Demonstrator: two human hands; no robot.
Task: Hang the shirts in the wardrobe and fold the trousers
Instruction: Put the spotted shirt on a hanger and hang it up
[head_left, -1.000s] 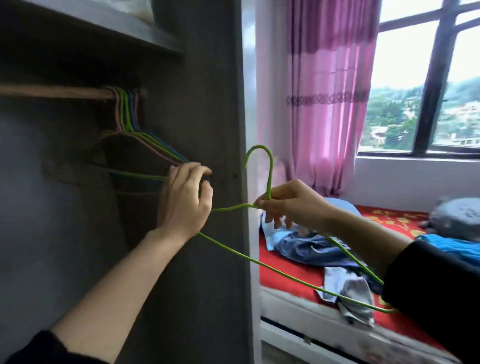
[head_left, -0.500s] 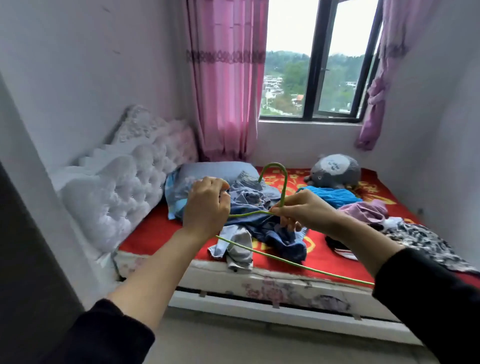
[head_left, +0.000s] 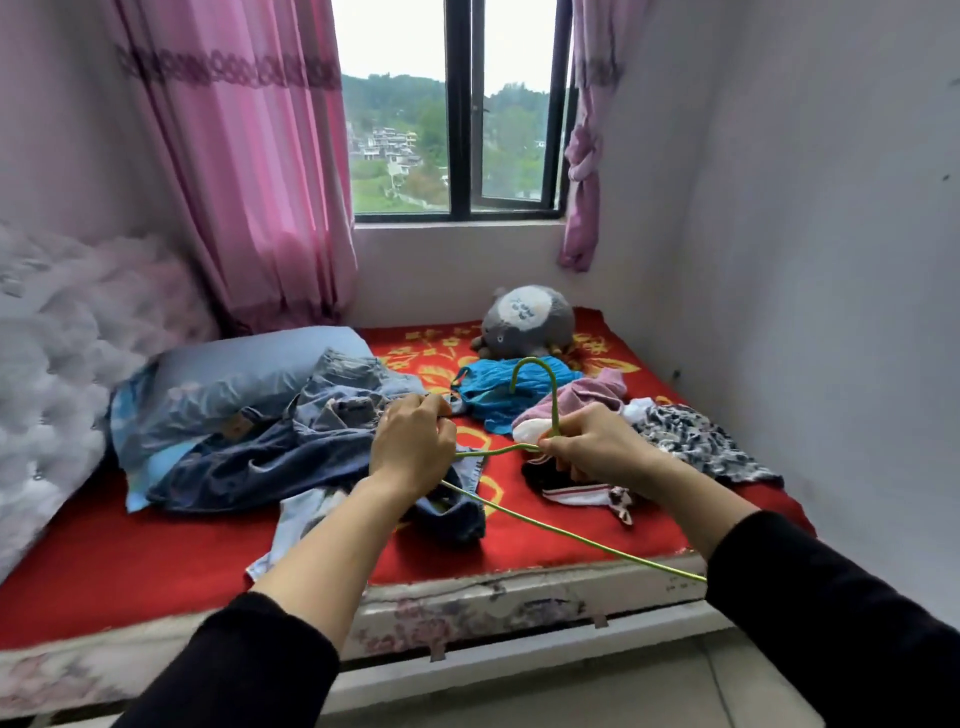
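Observation:
I hold a thin green wire hanger (head_left: 550, 527) in front of me over the bed. My left hand (head_left: 413, 447) grips its left corner with curled fingers. My right hand (head_left: 592, 444) pinches the base of the hook, which stands upright. On the red blanket lie dark blue jeans (head_left: 291, 457), a bright blue garment (head_left: 498, 395), a pink garment (head_left: 587, 395), a black-and-white patterned garment (head_left: 696, 441) and a light blue piece (head_left: 291, 530) near the front edge. The wardrobe is out of view.
A blue pillow (head_left: 244, 374) and a grey plush toy (head_left: 527, 319) lie on the bed (head_left: 493, 603). A white tufted headboard (head_left: 62, 364) stands at left. Pink curtains (head_left: 244, 156) frame the window (head_left: 457, 109). A white wall closes the right side.
My view has swung right from the wardrobe to the bed. Both hands came away from the rail with the green hanger and now hold it over the clothes.

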